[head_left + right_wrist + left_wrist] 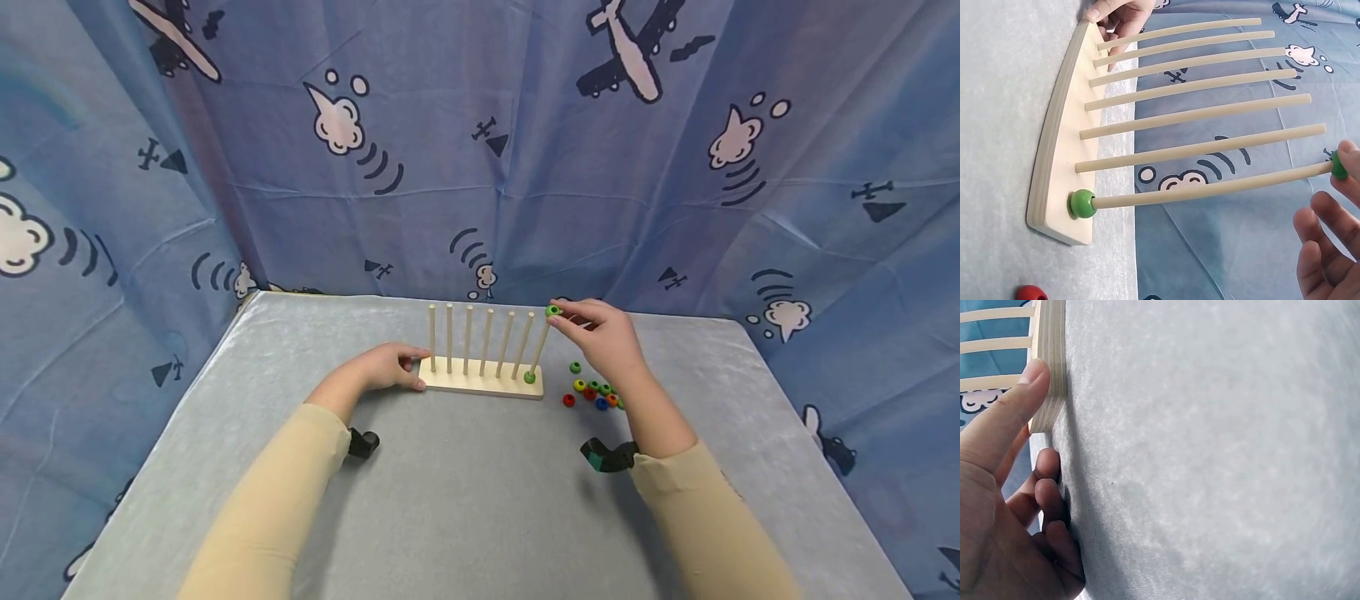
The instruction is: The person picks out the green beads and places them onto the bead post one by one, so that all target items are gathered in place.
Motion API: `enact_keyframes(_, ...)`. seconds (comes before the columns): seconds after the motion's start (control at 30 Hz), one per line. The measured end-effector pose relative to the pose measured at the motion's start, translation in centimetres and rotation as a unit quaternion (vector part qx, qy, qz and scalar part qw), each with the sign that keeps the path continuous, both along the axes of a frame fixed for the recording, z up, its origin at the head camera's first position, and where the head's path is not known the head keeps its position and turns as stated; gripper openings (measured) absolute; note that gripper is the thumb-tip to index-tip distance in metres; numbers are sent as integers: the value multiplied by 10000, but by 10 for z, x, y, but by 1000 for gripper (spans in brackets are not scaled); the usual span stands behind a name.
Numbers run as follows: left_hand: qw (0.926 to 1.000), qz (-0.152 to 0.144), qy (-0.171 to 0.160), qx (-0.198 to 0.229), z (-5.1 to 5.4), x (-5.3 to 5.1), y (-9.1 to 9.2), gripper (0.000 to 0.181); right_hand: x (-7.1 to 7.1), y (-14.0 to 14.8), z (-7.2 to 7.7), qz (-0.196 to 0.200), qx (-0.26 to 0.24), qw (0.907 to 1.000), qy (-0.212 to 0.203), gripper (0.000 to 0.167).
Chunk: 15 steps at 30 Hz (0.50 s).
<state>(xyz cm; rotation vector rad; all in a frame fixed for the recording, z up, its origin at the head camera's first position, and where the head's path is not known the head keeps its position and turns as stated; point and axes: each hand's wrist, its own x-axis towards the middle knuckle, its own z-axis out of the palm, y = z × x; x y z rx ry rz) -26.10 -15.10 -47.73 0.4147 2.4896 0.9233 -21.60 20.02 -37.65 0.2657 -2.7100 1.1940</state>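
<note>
Blue cloth (420,225) printed with planes and clouds hangs behind a pale grey worktop (465,500), where a wooden rack (480,383) of seven pegs (486,342) stands with one green bead (530,377) at the foot of its rightmost peg (540,346). At the rack's left end, the left hand (382,367) grips it between thumb and fingers, while the right hand's (611,342) fingers pinch a second green bead (553,311) at that rightmost peg's tip. Loose beads (589,394) in several colours lie right of the rack.
</note>
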Motion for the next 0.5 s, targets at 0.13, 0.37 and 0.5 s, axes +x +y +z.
enact_keyframes(0.13,10000,8,3,17,-1,0,0,68,-1,1,-2,-10,-5,10000,-46,44)
enact_keyframes(0.37,10000,3,27,-13,0,1,0,68,-1,0,-4,-9,40,9999,-118,44)
enact_keyframes(0.5,10000,14,4,-30,0,1,0,67,-1,0,-4,-20,73,9999,-150,43)
